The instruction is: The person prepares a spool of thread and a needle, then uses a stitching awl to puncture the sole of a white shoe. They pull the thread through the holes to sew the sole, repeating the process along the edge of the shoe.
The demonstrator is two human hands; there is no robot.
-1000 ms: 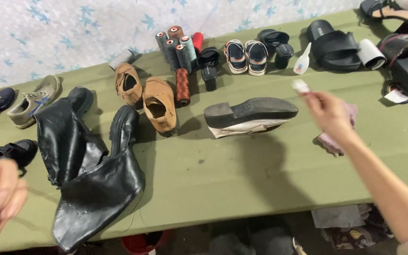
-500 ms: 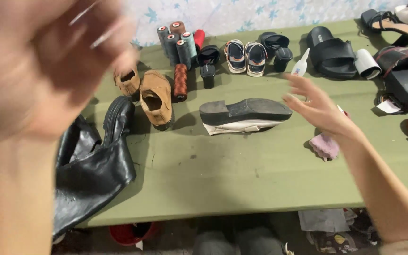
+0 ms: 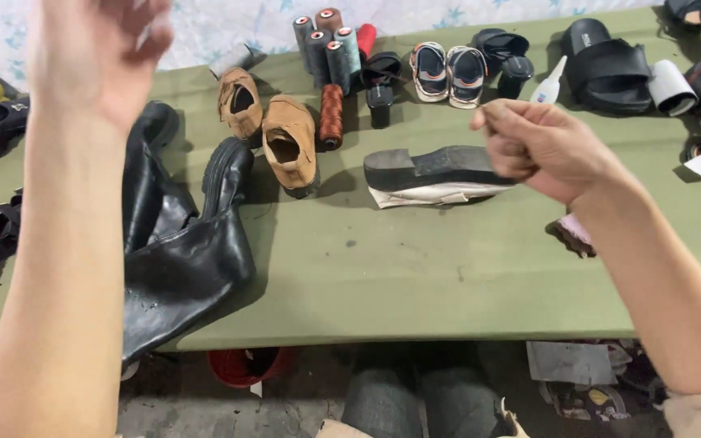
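Hovering, two hands (image 3: 99, 57) (image 3: 541, 146) flank one black sole (image 3: 432, 166).

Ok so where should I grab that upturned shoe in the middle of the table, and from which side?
Probably from above, across the waist of the shoe. It lies sole up, its dark sole flat on top, with a blocky heel at the left end. The long sides look clear of other things, and the right hand hovers by the toe end, so come from the right.

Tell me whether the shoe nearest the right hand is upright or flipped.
Flipped: the shoe lies with its dark sole and heel facing up, white upper on the table.
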